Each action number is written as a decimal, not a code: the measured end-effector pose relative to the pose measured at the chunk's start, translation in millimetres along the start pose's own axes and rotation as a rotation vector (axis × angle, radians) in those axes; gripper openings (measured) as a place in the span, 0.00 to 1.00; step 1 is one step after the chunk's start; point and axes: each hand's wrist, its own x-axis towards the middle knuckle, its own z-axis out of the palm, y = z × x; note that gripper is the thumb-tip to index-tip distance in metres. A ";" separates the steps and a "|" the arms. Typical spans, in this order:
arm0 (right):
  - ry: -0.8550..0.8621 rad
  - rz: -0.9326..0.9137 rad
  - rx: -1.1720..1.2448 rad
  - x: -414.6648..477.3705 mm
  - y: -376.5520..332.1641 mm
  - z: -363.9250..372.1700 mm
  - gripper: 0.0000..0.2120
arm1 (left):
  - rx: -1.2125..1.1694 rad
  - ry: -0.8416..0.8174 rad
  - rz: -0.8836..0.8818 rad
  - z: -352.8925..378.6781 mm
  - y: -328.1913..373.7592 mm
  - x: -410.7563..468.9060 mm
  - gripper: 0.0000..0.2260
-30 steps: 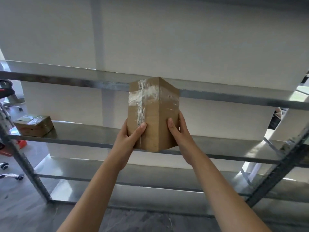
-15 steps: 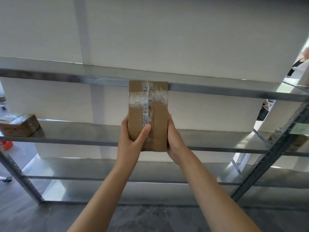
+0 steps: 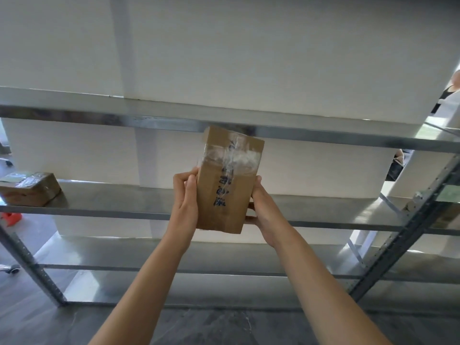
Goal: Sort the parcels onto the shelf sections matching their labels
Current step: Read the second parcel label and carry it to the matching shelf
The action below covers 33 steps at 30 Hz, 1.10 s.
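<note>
I'm seeing the tall brown cardboard parcel with clear tape point(image 3: 227, 185) standing on end in mid-air before the grey metal shelf rack point(image 3: 323, 135). The left hand point(image 3: 185, 205) is pressing its left side and the right hand point(image 3: 261, 210) is cupping its lower right edge, so it's getting squeezed between both palms. Another taped brown cardboard box point(image 3: 28, 188) is sitting on the middle shelf, far left.
</note>
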 end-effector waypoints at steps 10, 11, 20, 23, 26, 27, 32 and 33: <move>-0.077 0.004 0.160 0.6 -23.0 -13.4 0.25 | 0.108 -0.199 0.081 -9.0 -18.3 8.8 0.24; -0.084 -0.009 0.149 2.0 -22.6 -15.8 0.24 | 0.106 -0.207 0.080 -9.8 -19.5 12.0 0.22; -0.095 -0.166 0.161 1.7 -3.0 -25.9 0.22 | 0.065 -0.176 -0.013 -9.5 -20.3 17.8 0.16; -0.041 -0.166 0.190 3.4 2.4 -25.1 0.15 | 0.047 -0.185 -0.009 -7.4 -20.2 17.0 0.17; 0.102 -0.188 0.227 2.5 3.5 -17.6 0.16 | -0.026 -0.188 -0.033 -2.1 -20.6 15.7 0.17; 0.149 -0.204 0.234 2.1 4.8 -14.1 0.19 | -0.060 -0.179 -0.057 -0.8 -23.7 15.2 0.18; 0.164 -0.241 0.191 -3.6 13.7 -3.3 0.21 | -0.050 -0.124 -0.089 -3.6 -37.8 10.4 0.09; 0.147 -0.236 0.192 -3.6 14.4 -3.8 0.20 | -0.041 -0.124 -0.092 -5.2 -38.6 10.3 0.08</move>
